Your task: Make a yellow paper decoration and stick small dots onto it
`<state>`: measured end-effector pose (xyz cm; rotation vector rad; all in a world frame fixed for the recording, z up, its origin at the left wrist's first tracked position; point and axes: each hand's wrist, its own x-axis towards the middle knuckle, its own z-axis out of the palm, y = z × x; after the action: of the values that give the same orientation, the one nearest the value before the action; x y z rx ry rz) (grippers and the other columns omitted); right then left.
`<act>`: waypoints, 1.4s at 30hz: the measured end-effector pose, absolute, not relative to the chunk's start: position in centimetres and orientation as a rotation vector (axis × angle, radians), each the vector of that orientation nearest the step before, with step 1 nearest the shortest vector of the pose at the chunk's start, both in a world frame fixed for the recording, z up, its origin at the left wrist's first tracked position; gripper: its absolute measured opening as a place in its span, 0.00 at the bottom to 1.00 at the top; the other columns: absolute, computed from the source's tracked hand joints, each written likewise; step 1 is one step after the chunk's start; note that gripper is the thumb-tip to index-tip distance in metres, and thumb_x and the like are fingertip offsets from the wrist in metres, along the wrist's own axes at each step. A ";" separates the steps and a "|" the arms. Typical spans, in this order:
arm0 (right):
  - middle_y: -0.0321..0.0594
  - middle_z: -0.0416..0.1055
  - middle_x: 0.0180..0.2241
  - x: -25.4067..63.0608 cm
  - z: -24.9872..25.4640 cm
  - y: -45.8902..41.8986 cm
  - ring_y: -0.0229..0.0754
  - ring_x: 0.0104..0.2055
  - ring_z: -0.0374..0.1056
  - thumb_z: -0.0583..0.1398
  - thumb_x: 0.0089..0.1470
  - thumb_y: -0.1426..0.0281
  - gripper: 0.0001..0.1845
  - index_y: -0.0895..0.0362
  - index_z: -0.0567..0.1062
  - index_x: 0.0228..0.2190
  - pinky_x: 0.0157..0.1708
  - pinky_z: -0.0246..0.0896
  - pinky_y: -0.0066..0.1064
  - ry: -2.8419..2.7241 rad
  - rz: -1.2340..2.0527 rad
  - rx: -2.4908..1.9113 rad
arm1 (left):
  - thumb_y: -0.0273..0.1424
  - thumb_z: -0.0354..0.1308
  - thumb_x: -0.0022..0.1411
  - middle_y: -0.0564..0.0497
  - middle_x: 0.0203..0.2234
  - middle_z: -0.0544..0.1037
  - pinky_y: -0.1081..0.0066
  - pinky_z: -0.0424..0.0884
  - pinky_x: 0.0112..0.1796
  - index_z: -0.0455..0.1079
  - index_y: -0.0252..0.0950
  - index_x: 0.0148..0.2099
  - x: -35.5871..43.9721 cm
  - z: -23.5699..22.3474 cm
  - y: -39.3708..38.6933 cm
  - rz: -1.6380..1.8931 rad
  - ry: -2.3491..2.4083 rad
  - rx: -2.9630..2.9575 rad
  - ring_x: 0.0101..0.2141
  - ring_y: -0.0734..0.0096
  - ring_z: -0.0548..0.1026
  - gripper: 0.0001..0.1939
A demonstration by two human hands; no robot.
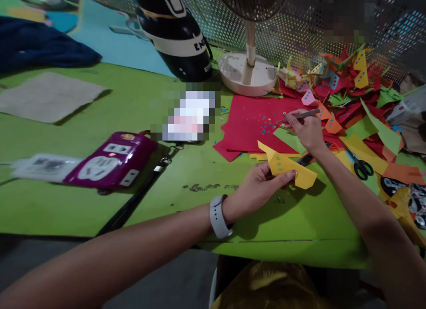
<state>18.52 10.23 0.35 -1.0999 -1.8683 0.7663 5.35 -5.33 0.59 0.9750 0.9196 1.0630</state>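
My left hand (254, 187), with a grey watch band at the wrist, pinches a folded yellow paper cutout (288, 167) that carries several small blue-green dots. It is held just above the green table, near the front edge. My right hand (306, 129) is closed around slim grey tweezers (309, 114), whose tip points left over a sheet of red paper (248, 111). Tiny blue paper dots (265, 126) lie scattered on that sheet, close to the tip. A light green paper piece (289, 138) lies partly under my right hand.
Dotted paper cutouts (333, 83) are heaped at the back right. Scissors (362, 168) lie right of my right forearm. A fan base (246, 74), a black bottle (179, 43) and a lit phone (189, 116) stand or lie behind. Leftward sits a purple power strip (113, 160).
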 end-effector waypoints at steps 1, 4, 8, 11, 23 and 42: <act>0.37 0.77 0.25 18.6 0.5 10.1 0.43 0.29 0.77 0.60 0.55 0.49 0.21 0.54 0.73 0.29 0.27 0.69 0.31 -1.895 0.748 -1.105 | 0.38 0.65 0.56 0.51 0.26 0.78 0.73 0.69 0.30 0.75 0.34 0.31 5.3 0.6 -5.3 1.064 0.923 0.974 0.26 0.74 0.71 0.11; 0.36 0.76 0.25 18.7 0.9 9.9 0.42 0.28 0.76 0.59 0.58 0.53 0.18 0.54 0.74 0.28 0.28 0.67 0.30 -1.979 0.681 -1.096 | 0.37 0.65 0.56 0.51 0.26 0.78 0.73 0.70 0.30 0.75 0.35 0.30 5.3 0.8 -5.3 1.062 0.937 0.971 0.26 0.75 0.71 0.10; 0.36 0.76 0.24 18.8 1.3 9.7 0.42 0.29 0.75 0.59 0.60 0.59 0.14 0.54 0.75 0.28 0.32 0.66 0.32 -2.082 0.543 -1.090 | 0.35 0.65 0.57 0.51 0.26 0.78 0.73 0.69 0.30 0.74 0.35 0.29 5.3 0.9 -5.4 1.071 0.933 0.968 0.26 0.75 0.70 0.10; 0.37 0.77 0.25 18.8 1.4 9.6 0.43 0.31 0.74 0.59 0.60 0.62 0.12 0.55 0.76 0.30 0.35 0.65 0.33 -2.155 0.433 -1.087 | 0.35 0.64 0.57 0.51 0.25 0.77 0.73 0.69 0.30 0.73 0.35 0.28 5.3 0.9 -5.4 1.075 0.934 0.974 0.26 0.75 0.70 0.10; 0.38 0.77 0.28 18.6 1.0 9.4 0.43 0.33 0.75 0.58 0.62 0.61 0.13 0.55 0.77 0.31 0.36 0.66 0.31 -2.172 0.424 -1.088 | 0.36 0.64 0.57 0.51 0.24 0.76 0.73 0.68 0.30 0.72 0.35 0.26 5.1 1.2 -5.3 1.058 0.956 1.006 0.26 0.74 0.69 0.11; 0.38 0.78 0.28 18.4 1.0 9.3 0.41 0.32 0.75 0.58 0.61 0.62 0.13 0.56 0.78 0.32 0.33 0.64 0.30 -2.167 0.350 -1.087 | 0.36 0.64 0.57 0.52 0.24 0.75 0.74 0.69 0.30 0.70 0.34 0.27 5.2 1.0 -5.2 1.095 0.924 1.005 0.26 0.76 0.69 0.12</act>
<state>18.39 9.26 0.95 -1.0870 -2.1671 0.3504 5.20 -5.24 1.02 1.0053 0.9241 1.0949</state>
